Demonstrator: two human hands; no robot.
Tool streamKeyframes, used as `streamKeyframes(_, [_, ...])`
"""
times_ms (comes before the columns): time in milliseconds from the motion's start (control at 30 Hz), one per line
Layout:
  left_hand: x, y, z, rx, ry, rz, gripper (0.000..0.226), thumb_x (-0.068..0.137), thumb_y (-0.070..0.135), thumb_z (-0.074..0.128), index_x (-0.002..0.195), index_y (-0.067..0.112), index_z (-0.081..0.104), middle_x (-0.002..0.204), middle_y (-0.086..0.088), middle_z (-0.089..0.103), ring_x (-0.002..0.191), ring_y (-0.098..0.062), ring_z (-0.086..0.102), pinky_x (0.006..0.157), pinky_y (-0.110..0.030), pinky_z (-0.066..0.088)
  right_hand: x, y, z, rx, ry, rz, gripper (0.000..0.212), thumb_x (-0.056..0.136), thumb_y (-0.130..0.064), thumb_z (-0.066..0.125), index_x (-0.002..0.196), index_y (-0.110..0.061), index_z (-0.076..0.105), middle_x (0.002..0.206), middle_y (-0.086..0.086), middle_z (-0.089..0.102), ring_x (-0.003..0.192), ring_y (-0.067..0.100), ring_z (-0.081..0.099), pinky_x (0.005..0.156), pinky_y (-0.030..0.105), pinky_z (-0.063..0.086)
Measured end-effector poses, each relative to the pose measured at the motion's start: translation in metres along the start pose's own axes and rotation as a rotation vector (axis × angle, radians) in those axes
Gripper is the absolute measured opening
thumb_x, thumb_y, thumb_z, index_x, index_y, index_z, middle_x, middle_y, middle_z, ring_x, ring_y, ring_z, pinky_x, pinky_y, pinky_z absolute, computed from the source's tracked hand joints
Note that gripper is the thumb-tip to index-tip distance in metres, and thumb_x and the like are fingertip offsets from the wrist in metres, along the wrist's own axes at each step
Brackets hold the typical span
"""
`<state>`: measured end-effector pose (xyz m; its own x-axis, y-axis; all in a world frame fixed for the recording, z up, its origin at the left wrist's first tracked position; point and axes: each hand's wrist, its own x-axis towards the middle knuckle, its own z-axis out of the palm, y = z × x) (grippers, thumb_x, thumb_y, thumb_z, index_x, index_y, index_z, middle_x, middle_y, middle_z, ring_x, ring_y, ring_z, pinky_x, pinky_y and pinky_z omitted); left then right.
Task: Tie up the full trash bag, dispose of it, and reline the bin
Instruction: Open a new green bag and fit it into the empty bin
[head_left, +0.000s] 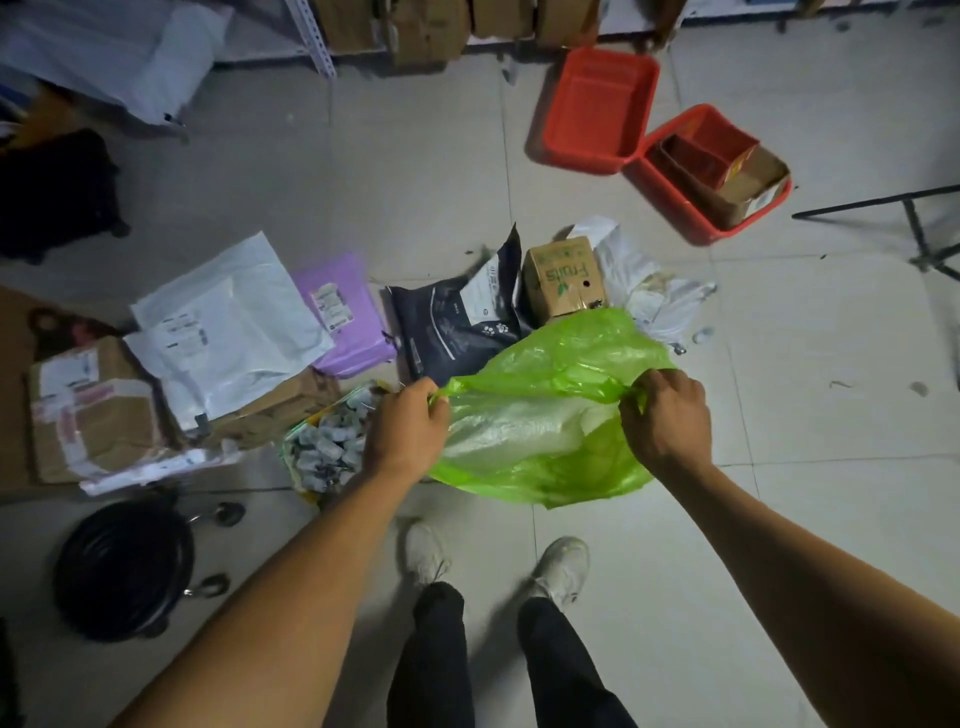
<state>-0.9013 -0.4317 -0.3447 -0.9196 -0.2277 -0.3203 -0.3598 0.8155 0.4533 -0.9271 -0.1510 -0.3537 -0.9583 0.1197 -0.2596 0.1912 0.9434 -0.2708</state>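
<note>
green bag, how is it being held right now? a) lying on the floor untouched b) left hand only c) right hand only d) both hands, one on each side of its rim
d: the left hand pinches one edge of the green bag and the right hand grips the opposite edge, stretching its rim between them.

Dim tiled floor (426, 171), perhaps shelving (311, 36)

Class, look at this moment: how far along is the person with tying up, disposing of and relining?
Done: nothing shows finished; no tied bag is in view. In hand: the left hand and right hand pinch opposite edges of the green bag, spreading it. Left: fitting it in a bin; the black round bin looks unlined, though whether it is the one is unclear.
</note>
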Motion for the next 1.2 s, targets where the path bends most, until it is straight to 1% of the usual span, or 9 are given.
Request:
streamKeyframes(167, [0.039, -0.033, 0.041, 0.0, -0.022, -0.02, 0.016, 0.087, 0.026, 0.055, 0.077, 0.013, 0.055, 0.069, -0.02, 0.062, 0.073, -0.042, 0.058, 0.061, -0.044, 0.048, 0.038, 0.003, 0.052, 0.082, -0.024, 0.043, 0.02, 0.086, -0.016, 0.059, 0.096, 0.002, 0.06, 0.094, 0.029, 0.064, 0.086, 0.047, 0.058, 0.072, 0.046, 0.047])
streamKeyframes(367, [0.078, -0.056, 0.084, -0.032, -0.042, -0.012, 0.022, 0.09, 0.028, 0.055, 0.082, 0.008, 0.058, 0.068, -0.018, 0.063, 0.069, -0.041, 0.06, 0.059, -0.045, 0.049, 0.067, -0.007, 0.114, 0.255, -0.138, 0.192, 0.023, 0.095, -0.025, 0.046, 0.108, -0.006, 0.051, 0.095, 0.027, 0.065, 0.088, 0.044, 0.059, 0.068, 0.039, 0.041])
streamKeyframes(500, [0.094, -0.064, 0.106, -0.042, -0.059, 0.012, 0.021, 0.093, 0.026, 0.054, 0.082, 0.009, 0.06, 0.062, -0.012, 0.06, 0.062, -0.035, 0.058, 0.053, -0.036, 0.036, 0.08, -0.015, 0.146, 0.434, -0.184, 0.299, 0.025, 0.094, -0.036, 0.044, 0.11, -0.017, 0.048, 0.09, 0.018, 0.07, 0.084, 0.037, 0.064, 0.074, 0.042, 0.052])
streamKeyframes(633, [0.105, -0.071, 0.123, -0.048, -0.055, 0.044, 0.021, 0.094, 0.024, 0.054, 0.079, 0.011, 0.058, 0.056, -0.004, 0.053, 0.053, -0.027, 0.051, 0.051, -0.032, 0.026, 0.098, -0.016, 0.173, 0.505, -0.209, 0.334, 0.044, 0.09, -0.046, 0.05, 0.129, -0.029, 0.042, 0.077, 0.011, 0.07, 0.079, 0.034, 0.066, 0.078, 0.042, 0.054])
streamKeyframes(733, [0.112, -0.078, 0.131, -0.075, -0.031, 0.034, 0.022, 0.095, 0.024, 0.053, 0.077, 0.012, 0.056, 0.053, 0.001, 0.048, 0.048, -0.021, 0.045, 0.048, -0.035, 0.025, 0.109, -0.012, 0.194, 0.523, -0.303, 0.374, 0.059, 0.085, -0.056, 0.049, 0.136, -0.026, 0.046, 0.105, 0.016, 0.071, 0.097, 0.035, 0.067, 0.09, 0.046, 0.053])
streamKeyframes(867, [0.127, -0.085, 0.137, -0.123, 0.036, 0.001, 0.023, 0.094, 0.024, 0.054, 0.074, 0.013, 0.054, 0.055, -0.003, 0.051, 0.057, -0.035, 0.052, 0.053, -0.042, 0.042, 0.113, -0.015, 0.212, 0.545, -0.346, 0.404, 0.059, 0.091, -0.051, 0.05, 0.134, -0.012, 0.054, 0.13, 0.017, 0.061, 0.117, 0.036, 0.059, 0.101, 0.046, 0.046])
streamKeyframes(1000, [0.143, -0.09, 0.138, -0.172, 0.078, -0.027, 0.032, 0.094, 0.024, 0.052, 0.064, 0.021, 0.041, 0.05, 0.002, 0.04, 0.049, -0.029, 0.039, 0.051, -0.044, 0.042, 0.112, -0.019, 0.219, 0.45, -0.39, 0.332, 0.045, 0.096, -0.039, 0.052, 0.127, -0.007, 0.059, 0.13, 0.018, 0.061, 0.117, 0.035, 0.057, 0.099, 0.039, 0.045])
streamKeyframes(1100, [0.149, -0.089, 0.137, -0.157, 0.094, -0.034, 0.024, 0.093, 0.022, 0.053, 0.069, 0.019, 0.048, 0.049, 0.003, 0.04, 0.051, -0.028, 0.038, 0.053, -0.044, 0.043, 0.111, -0.015, 0.221, 0.4, -0.398, 0.306, 0.046, 0.095, -0.035, 0.053, 0.134, -0.01, 0.054, 0.134, 0.016, 0.059, 0.121, 0.034, 0.054, 0.099, 0.036, 0.043])
streamKeyframes(1200, [0.152, -0.083, 0.137, -0.138, 0.111, -0.026, 0.021, 0.092, 0.022, 0.053, 0.071, 0.016, 0.052, 0.049, 0.002, 0.041, 0.052, -0.031, 0.041, 0.053, -0.044, 0.043, 0.115, -0.011, 0.223, 0.366, -0.375, 0.288, 0.041, 0.096, -0.03, 0.051, 0.131, -0.01, 0.056, 0.129, 0.016, 0.062, 0.117, 0.035, 0.056, 0.093, 0.034, 0.044])
